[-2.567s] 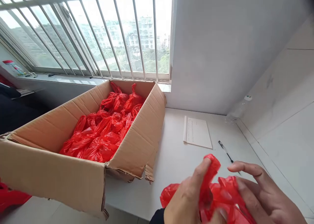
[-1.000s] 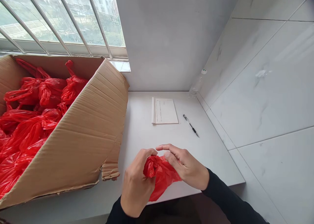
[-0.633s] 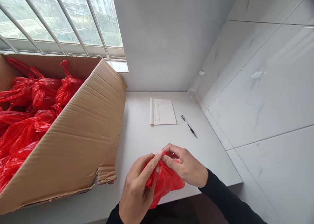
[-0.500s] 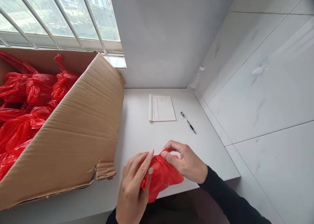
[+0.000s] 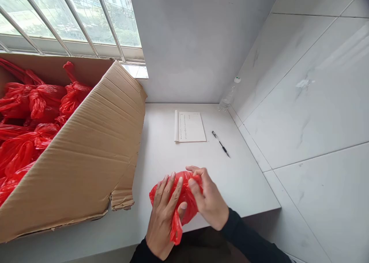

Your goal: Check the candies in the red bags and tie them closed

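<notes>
A knotted-up red plastic bag [image 5: 187, 205] lies at the table's front edge between my two hands; its contents are hidden. My left hand [image 5: 163, 217] holds its left side, the long fingers stretched over the top and the thumb on the near side. One loose end of the bag [image 5: 176, 232] sticks out below that thumb toward me. On the right, my right hand [image 5: 209, 201] grips gathered plastic between thumb and curled fingers. Both hands touch the bag.
A cardboard box [image 5: 86, 151] with several red bags [image 5: 43, 100] stands at the left, below a barred window. Behind my hands are an open notebook [image 5: 192, 126], a black pen [image 5: 220, 144] and a clear bottle [image 5: 228, 96] by the tiled wall [image 5: 302, 113].
The bag has shifted left and its loose end now points toward me. My right hand has moved left, closer to my left hand; the left fingers lie further over the bag.
</notes>
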Action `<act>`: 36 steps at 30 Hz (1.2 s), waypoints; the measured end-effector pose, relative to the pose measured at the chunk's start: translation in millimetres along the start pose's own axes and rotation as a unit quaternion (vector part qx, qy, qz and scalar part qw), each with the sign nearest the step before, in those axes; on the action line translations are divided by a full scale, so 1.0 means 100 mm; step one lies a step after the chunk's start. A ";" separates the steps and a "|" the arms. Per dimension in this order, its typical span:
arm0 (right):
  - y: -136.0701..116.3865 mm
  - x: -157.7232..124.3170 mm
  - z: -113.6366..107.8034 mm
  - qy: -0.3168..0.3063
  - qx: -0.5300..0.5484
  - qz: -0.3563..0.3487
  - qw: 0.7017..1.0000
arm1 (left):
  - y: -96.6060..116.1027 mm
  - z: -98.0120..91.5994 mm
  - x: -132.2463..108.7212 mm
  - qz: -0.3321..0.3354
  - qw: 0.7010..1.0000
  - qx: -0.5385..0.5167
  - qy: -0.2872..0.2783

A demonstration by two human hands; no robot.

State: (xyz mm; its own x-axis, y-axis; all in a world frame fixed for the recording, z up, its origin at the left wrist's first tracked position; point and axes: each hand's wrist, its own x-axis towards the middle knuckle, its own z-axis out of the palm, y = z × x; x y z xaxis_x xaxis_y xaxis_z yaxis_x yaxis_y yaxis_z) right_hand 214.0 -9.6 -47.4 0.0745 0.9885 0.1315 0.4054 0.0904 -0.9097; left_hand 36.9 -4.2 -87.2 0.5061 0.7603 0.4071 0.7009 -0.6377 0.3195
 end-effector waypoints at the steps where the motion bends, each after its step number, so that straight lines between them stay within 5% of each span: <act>1: 0.08 -0.04 0.11 0.004 -0.060 -0.034 0.998 | 0.00 0.08 0.01 0.021 0.999 0.026 0.000; 4: 0.39 -0.13 0.33 0.026 -0.191 -0.102 0.976 | -0.03 0.25 -0.03 0.038 0.998 0.058 0.011; 9: 0.66 -0.17 0.41 0.052 -0.236 -0.135 0.961 | -0.03 0.32 -0.10 0.020 0.997 0.074 0.001; 36: 0.72 -0.18 0.46 0.047 -0.307 -0.136 0.941 | 0.00 0.37 -0.13 -0.003 0.995 0.094 -0.021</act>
State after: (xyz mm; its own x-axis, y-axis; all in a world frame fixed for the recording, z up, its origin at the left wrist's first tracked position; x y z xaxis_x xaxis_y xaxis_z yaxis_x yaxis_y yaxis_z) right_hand 199.9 -15.2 -133.8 -0.0390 0.9215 0.3864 0.8684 0.2225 -0.4431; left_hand 49.2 -9.3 -124.2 0.5188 0.7714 0.3685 0.7839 -0.6012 0.1549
